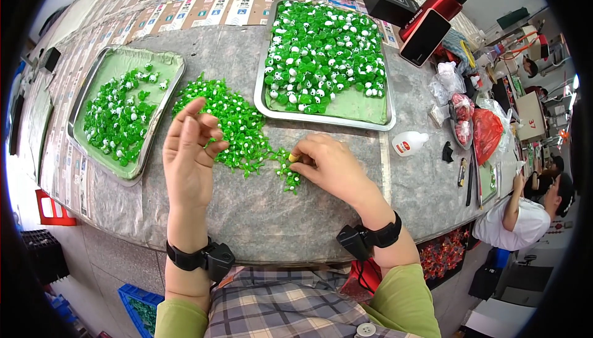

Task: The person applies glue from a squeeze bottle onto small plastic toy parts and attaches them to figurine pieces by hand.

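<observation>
My left hand (190, 159) is raised over the near edge of a loose pile of small green plastic figures (231, 122) with white eyeballs. Its fingers are loosely curled and apart, with nothing visible in them. My right hand (330, 168) is lowered to the table, thumb and fingertip pinched at a small green figure (289, 171) in a little cluster right of the pile. Something yellow shows at that fingertip. Farther off, a large metal tray (364, 114) holds many green figures with white eyeballs. A smaller metal tray (162, 66) at the left holds fewer.
A white squeeze bottle (409, 143) lies right of my right hand. Behind it are a phone (425, 37), a red flask (441, 1) and a black box (390, 3). Plastic bags (487, 134) and a marker (462, 172) lie along the right edge. Another person (516, 217) sits at the right.
</observation>
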`<state>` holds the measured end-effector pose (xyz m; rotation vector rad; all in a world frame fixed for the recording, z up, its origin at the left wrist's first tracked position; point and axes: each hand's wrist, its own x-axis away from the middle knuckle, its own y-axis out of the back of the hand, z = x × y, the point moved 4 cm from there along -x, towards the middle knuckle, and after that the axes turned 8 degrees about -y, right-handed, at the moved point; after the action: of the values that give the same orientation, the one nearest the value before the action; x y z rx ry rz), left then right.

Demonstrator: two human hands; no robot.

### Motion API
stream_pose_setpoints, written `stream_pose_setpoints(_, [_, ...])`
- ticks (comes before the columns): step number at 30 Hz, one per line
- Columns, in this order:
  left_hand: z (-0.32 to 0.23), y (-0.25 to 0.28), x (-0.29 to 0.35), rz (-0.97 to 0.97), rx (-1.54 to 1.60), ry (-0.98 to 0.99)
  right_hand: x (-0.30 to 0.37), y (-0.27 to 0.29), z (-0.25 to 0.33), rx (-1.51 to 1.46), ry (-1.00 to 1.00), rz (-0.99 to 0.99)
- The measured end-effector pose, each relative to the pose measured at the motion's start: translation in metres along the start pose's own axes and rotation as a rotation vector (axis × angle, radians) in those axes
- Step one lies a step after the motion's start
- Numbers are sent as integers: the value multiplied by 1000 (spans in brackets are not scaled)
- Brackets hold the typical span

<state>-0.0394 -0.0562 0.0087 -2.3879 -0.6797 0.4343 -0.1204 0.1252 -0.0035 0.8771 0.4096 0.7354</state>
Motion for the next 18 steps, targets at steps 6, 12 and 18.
stream_pose_setpoints(6, [16,-34,19,501,-758,-90,1,8,0,-438,-315,223])
stream_pose_setpoints(12, [16,-54,28,642,-819,-193,6,1,6,-1268,-306,421])
stream_pose_setpoints(18, [19,-43,25,508,-784,-193,9,19,17,-1271,-397,393])
